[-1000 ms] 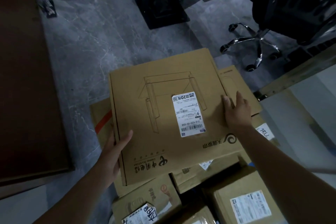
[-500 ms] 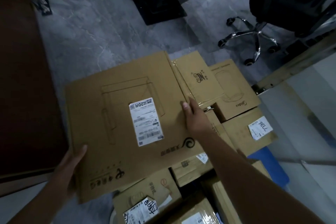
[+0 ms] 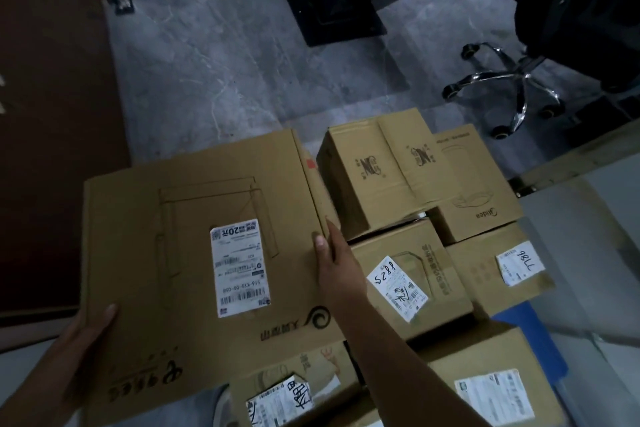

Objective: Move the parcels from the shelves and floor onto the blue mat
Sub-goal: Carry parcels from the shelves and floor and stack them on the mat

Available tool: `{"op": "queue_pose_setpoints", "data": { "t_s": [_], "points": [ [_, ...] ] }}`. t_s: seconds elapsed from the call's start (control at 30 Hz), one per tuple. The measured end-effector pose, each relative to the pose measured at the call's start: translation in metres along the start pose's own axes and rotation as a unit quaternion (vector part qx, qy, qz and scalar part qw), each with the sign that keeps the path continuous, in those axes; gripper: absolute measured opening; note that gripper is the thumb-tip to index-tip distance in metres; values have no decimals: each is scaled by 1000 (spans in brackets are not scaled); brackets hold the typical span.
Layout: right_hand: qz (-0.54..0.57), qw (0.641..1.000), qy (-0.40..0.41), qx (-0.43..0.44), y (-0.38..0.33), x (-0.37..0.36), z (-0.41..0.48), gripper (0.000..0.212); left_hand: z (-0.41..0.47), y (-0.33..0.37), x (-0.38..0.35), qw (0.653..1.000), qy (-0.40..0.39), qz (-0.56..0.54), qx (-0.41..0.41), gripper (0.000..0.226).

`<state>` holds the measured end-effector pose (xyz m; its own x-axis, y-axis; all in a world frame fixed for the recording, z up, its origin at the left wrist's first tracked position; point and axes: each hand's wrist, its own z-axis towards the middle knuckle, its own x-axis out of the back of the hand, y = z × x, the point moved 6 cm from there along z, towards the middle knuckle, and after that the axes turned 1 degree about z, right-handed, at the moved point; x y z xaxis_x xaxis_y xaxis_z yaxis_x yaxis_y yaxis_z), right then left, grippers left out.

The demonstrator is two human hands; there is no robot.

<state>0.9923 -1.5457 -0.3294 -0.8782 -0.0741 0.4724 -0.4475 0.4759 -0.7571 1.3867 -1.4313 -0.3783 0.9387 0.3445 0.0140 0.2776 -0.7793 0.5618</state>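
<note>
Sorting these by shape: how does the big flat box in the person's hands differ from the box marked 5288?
The flat box is much wider and looks thin; the 5288 box is smaller and blockier. The flat box is held by the left hand and right hand; the 5288 box sits packed among other parcels. The flat box's label lies square to its edges, while the 5288 label is tilted and handwritten on. Both are brown cardboard with white shipping labels.

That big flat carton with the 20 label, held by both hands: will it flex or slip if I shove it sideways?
The big flat carton looks stiff: its top stays flat with the left hand and right hand only at its edges. Being wide and thin, it seems unlikely to tip. Plain cardboard may slide easily over the neighbouring boxes.
</note>
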Motion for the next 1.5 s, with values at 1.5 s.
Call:
{"op": "queue_pose_setpoints", "data": {
  "t_s": [1.5],
  "points": [
    [-107,968,23,227,-204,187,-136,52,-281,166,-207,913,30,226,-338,67]
  ]
}}
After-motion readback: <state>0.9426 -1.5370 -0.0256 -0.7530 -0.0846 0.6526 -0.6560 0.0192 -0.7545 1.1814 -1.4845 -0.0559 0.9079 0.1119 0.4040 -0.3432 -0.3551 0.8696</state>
